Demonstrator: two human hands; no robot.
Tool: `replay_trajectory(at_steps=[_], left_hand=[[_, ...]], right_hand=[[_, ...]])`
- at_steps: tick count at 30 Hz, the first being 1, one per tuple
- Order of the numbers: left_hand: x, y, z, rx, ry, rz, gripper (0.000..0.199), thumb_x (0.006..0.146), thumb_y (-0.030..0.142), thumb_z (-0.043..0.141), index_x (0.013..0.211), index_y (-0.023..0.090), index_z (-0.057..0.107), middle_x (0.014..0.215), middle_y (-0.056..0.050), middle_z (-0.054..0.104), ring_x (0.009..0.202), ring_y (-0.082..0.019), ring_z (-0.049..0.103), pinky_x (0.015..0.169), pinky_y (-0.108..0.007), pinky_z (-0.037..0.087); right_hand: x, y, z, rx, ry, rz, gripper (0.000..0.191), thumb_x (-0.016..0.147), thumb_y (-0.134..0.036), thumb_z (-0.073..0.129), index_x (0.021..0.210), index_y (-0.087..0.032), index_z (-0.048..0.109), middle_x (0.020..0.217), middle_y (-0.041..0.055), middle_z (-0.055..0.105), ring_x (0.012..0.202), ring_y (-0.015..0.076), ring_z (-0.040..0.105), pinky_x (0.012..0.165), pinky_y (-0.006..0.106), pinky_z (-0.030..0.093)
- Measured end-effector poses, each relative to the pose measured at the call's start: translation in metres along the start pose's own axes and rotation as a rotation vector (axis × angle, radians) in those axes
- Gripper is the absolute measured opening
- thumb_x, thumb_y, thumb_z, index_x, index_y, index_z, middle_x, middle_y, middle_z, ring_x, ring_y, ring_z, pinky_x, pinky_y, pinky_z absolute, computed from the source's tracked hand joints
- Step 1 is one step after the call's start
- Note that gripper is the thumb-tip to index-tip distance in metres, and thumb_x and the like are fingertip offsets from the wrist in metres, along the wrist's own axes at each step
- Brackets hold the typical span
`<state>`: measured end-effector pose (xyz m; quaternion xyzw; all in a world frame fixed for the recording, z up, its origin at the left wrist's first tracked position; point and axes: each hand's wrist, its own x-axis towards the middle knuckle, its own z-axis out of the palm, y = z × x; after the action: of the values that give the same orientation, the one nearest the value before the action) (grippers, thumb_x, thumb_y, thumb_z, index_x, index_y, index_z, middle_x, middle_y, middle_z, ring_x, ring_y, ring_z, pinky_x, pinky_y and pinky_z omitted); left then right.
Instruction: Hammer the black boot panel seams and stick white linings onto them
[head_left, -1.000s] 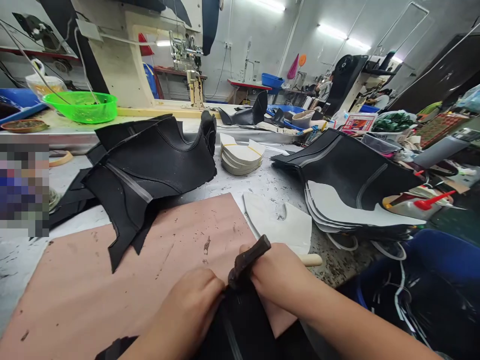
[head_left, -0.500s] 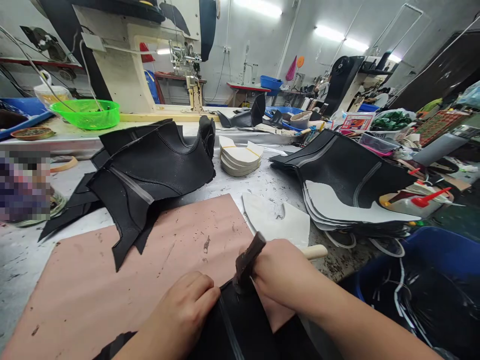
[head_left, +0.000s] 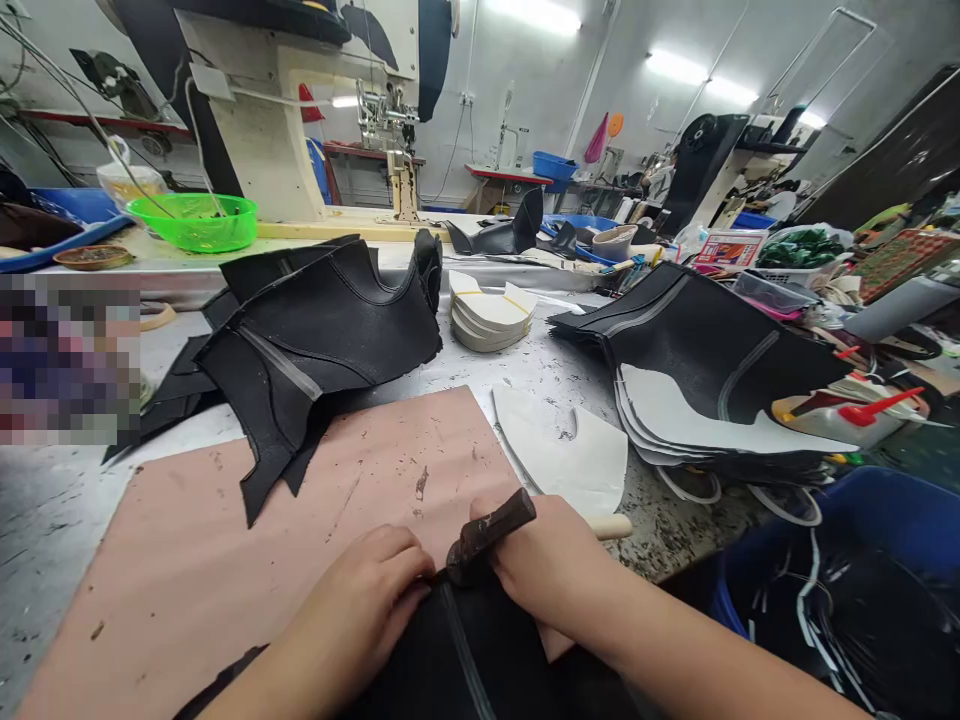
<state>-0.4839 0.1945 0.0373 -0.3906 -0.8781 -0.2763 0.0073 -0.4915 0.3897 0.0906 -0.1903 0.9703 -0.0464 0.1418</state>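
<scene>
In the head view, my right hand is closed around the pale wooden handle of a hammer. Its dark, rusty head rests at the top edge of a black leather-like piece with a grey strip down its seam. On that same edge, just left of the hammer head, my left hand pinches the material between thumb and fingers. The piece lies over the near edge of a pink board; its lower part runs out of view. Beyond my right hand lies a white cut sheet.
Stitched black pieces are heaped at left, with another black stack at right. White curved pieces sit between them. A sewing machine and green basket stand behind. At lower right is a blue bin.
The hammer head has shifted left, closer to my left fingers, and tilted over further. My left hand has moved slightly along the edge, and the view has turned a little left.
</scene>
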Motion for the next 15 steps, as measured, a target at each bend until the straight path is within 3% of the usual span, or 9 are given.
replay_trajectory(at_steps=[4, 9, 12, 15], left_hand=[[-0.004, 0.002, -0.002, 0.062, 0.07, 0.087, 0.027, 0.087, 0.008, 0.033, 0.081, 0.02, 0.057, 0.074, -0.002, 0.058, 0.067, -0.015, 0.055, 0.058, -0.025, 0.046], [-0.007, 0.008, 0.001, 0.226, 0.184, 0.204, 0.026, 0.09, 0.009, 0.033, 0.084, 0.016, 0.058, 0.073, -0.004, 0.059, 0.065, -0.015, 0.054, 0.057, -0.026, 0.047], [-0.006, 0.009, 0.001, 0.222, 0.18, 0.205, 0.027, 0.091, 0.011, 0.032, 0.084, 0.015, 0.058, 0.072, -0.005, 0.058, 0.065, -0.016, 0.054, 0.056, -0.026, 0.047], [-0.005, 0.01, -0.001, 0.241, 0.183, 0.188, 0.026, 0.09, 0.01, 0.034, 0.084, 0.016, 0.058, 0.069, -0.003, 0.056, 0.062, -0.016, 0.054, 0.053, -0.026, 0.046]], right_hand=[[-0.002, -0.002, -0.003, 0.01, 0.018, -0.027, 0.014, 0.075, -0.012, 0.049, 0.077, -0.02, 0.06, 0.075, 0.0022, 0.066, 0.066, 0.017, 0.059, 0.05, 0.028, 0.022], [-0.006, -0.003, -0.009, 0.069, 0.085, 0.03, 0.015, 0.078, -0.012, 0.048, 0.082, -0.021, 0.059, 0.073, 0.0003, 0.065, 0.063, 0.0149, 0.058, 0.05, 0.028, 0.021], [-0.006, -0.005, -0.009, 0.003, 0.038, -0.021, 0.011, 0.076, -0.011, 0.051, 0.076, -0.02, 0.059, 0.072, 0.0015, 0.066, 0.063, 0.0158, 0.059, 0.049, 0.028, 0.02], [-0.005, -0.009, -0.009, -0.004, 0.1, -0.022, 0.014, 0.079, -0.01, 0.048, 0.076, -0.02, 0.058, 0.071, 0.0005, 0.065, 0.065, 0.0153, 0.059, 0.049, 0.028, 0.021]])
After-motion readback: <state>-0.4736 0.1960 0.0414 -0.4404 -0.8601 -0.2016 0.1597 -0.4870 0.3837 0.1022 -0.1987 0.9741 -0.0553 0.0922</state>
